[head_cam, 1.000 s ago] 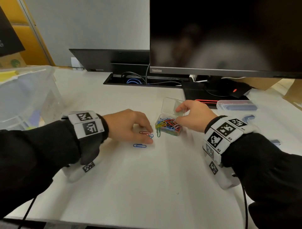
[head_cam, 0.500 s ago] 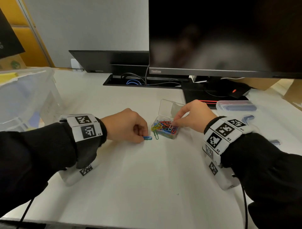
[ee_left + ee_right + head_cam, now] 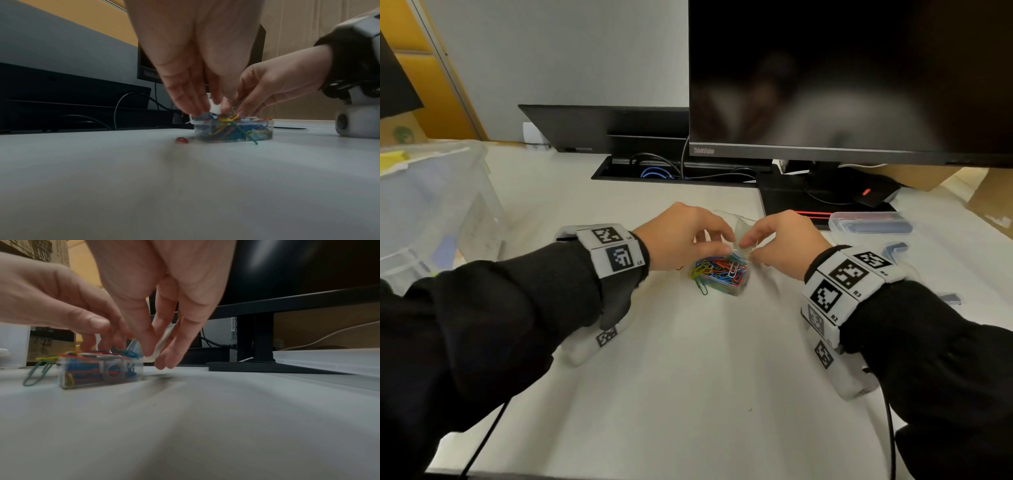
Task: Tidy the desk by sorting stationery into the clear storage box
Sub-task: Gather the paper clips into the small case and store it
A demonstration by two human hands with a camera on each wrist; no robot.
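A small clear paper clip box [image 3: 726, 279] [image 3: 230, 131] [image 3: 98, 373], full of coloured clips, sits on the white desk with its lid [image 3: 741, 226] [image 3: 163, 339] tilted up. My right hand [image 3: 748, 245] [image 3: 156, 353] pinches that lid between thumb and fingers. My left hand [image 3: 717, 240] [image 3: 203, 108] reaches down over the box, fingertips on the heap of clips. A blue clip [image 3: 130, 353] lies on top of the heap. A green clip [image 3: 700, 286] [image 3: 35, 374] hangs over the box's left rim. One red clip [image 3: 182, 140] lies loose on the desk beside the box.
The big clear storage box [image 3: 431, 205] stands at the far left. A monitor [image 3: 842, 75] and its stand [image 3: 822, 202] rise behind the hands, with a cable slot [image 3: 671, 171] beside them. A clear pencil case [image 3: 869, 222] and small blue items [image 3: 893, 248] lie to the right.
My left hand lifted the blue clip off the desk and carried it right, over the small box. My right hand shifted from the clips up to the lid.
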